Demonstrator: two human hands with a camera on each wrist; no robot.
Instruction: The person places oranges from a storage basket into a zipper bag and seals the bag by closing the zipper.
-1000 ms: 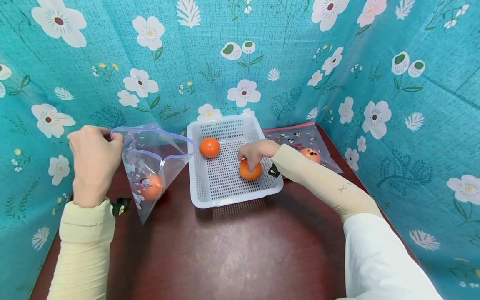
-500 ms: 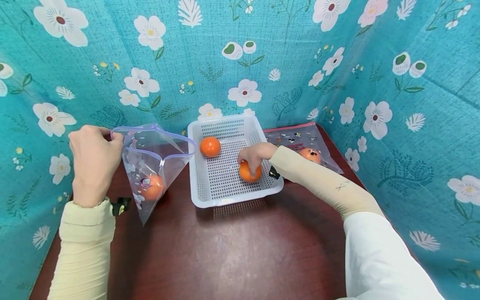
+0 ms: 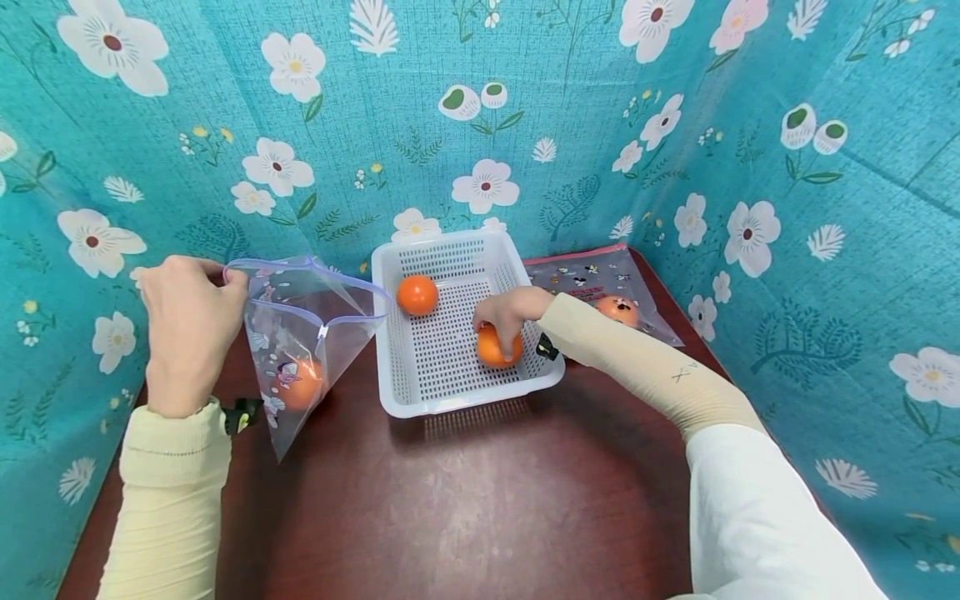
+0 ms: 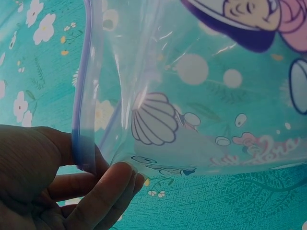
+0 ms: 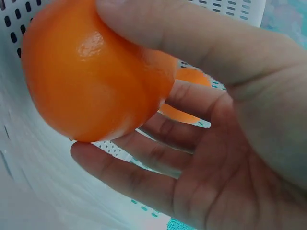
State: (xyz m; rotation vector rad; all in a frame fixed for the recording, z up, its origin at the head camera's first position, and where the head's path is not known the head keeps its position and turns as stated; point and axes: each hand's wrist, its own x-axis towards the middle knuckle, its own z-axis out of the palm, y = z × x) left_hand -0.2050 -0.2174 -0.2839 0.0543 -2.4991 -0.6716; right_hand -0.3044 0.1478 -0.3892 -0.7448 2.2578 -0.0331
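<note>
At the left my left hand [image 3: 191,329] pinches the top corner of a clear zip bag [image 3: 345,340], which hangs with its purple-edged mouth spread. Through its printed side shows an orange fruit [image 3: 302,385] low in the bag. In the left wrist view, thumb and fingers [image 4: 103,191] hold the plastic beside the zip strip [image 4: 86,81]. My right hand [image 3: 513,310] reaches into a white basket [image 3: 465,406] and grips an orange fruit [image 5: 91,81], thumb on one side and fingers on the other. Another orange fruit [image 3: 417,296] lies at the basket's back left.
Right of the basket, a red-edged printed zip bag [image 3: 652,304] lies flat with an orange fruit [image 3: 618,310] inside, partly behind my right forearm. The dark red table [image 3: 465,500] meets a blue flowered cloth [image 3: 420,108] at the back and sides.
My right hand has settled lower around the fruit in the basket, its thumb closing against the side. The hanging bag's lower tip has shifted slightly down and left.
</note>
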